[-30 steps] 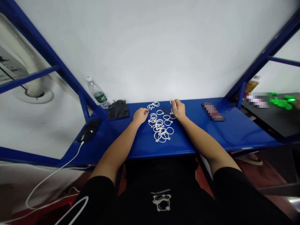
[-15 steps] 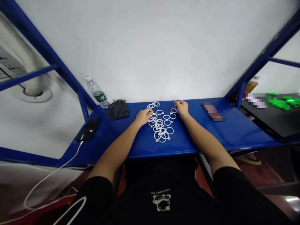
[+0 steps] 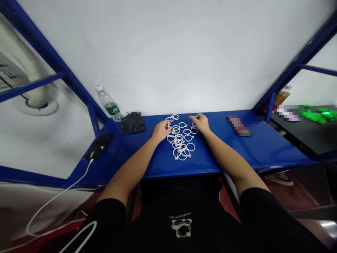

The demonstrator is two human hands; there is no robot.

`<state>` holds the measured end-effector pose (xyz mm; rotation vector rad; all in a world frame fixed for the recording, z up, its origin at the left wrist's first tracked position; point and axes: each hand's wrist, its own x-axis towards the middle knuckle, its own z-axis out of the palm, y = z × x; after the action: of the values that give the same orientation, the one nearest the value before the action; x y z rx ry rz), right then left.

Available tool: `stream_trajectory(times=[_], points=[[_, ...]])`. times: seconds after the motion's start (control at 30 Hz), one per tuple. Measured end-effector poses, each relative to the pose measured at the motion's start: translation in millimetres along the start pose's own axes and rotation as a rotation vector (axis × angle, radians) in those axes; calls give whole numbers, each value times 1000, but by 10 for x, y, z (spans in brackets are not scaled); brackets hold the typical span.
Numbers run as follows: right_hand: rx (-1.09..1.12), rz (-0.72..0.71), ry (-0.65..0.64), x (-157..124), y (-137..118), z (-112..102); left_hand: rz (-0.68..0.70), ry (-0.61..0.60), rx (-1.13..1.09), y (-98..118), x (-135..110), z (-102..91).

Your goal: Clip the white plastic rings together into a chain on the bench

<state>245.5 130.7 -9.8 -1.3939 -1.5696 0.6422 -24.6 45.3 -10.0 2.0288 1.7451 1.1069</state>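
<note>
Several white plastic curtain rings (image 3: 191, 147), each with a small eyelet, lie loosely heaped on the blue tabletop (image 3: 223, 151). My left hand (image 3: 160, 131) is at the left side of the heap, its thumb and fingers apart. A white ring (image 3: 167, 123) shows beside those fingertips, partly covered by them. Over the far right of the rings is my right hand (image 3: 201, 123), thumb and forefinger pinched together. What is in that pinch, if anything, is too small to make out. Between the two hands lies a single ring (image 3: 182, 125).
A clear bottle (image 3: 112, 107) with a green label and a black plastic bag (image 3: 132, 123) stand at the back left. A black phone (image 3: 100, 146) with a white cable (image 3: 79, 179) lies at the left edge. A blurred-out phone-shaped object (image 3: 239, 125) lies on the right.
My right hand has moved slightly left. My left hand's thumb and fingers have spread apart. The single ring between the hands has shifted a little to the right.
</note>
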Motion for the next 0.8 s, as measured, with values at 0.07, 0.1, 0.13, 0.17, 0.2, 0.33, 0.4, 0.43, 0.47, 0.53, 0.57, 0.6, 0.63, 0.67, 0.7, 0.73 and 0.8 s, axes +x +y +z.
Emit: stream_trajectory(times=[0.07, 0.1, 0.13, 0.17, 0.2, 0.33, 0.4, 0.43, 0.47, 0.53, 0.57, 0.6, 0.63, 0.67, 0.7, 0.73, 0.8], points=[[37, 20, 28, 18, 29, -6, 19, 22, -14, -1, -3, 3], [55, 30, 43, 27, 42, -11, 28, 23, -22, 1, -6, 4], [71, 36, 54, 35, 52, -17, 35, 25, -31, 3, -8, 4], [88, 40, 62, 42, 60, -21, 40, 28, -37, 6, -11, 5], [109, 41, 65, 48, 64, -24, 42, 34, -41, 10, -13, 6], [226, 49, 40, 69, 72, -13, 38, 66, -34, 13, -18, 12], [279, 55, 26, 81, 81, -2, 34, 55, -34, 2, -20, 12], [298, 58, 23, 88, 88, 4, 31, 40, -36, -5, -20, 11], [312, 61, 20, 95, 96, 10, 28, 21, -40, -12, -21, 12], [326, 75, 5, 109, 115, 21, 28, -4, -45, -23, -21, 16], [329, 85, -3, 117, 125, 25, 30, -1, -48, -26, -19, 20], [332, 94, -8, 124, 135, 30, 31, 11, -53, -28, -17, 25], [335, 100, -7, 132, 144, 34, 33, 26, -59, -28, -14, 31], [338, 105, -1, 140, 152, 38, 32, 41, -67, -27, -12, 37], [343, 104, 7, 147, 159, 42, 29, 50, -75, -26, -9, 41], [353, 99, 16, 153, 166, 46, 26, 52, -82, -24, -7, 43], [386, 81, 23, 161, 176, 54, 11, 38, -101, -16, -9, 40]])
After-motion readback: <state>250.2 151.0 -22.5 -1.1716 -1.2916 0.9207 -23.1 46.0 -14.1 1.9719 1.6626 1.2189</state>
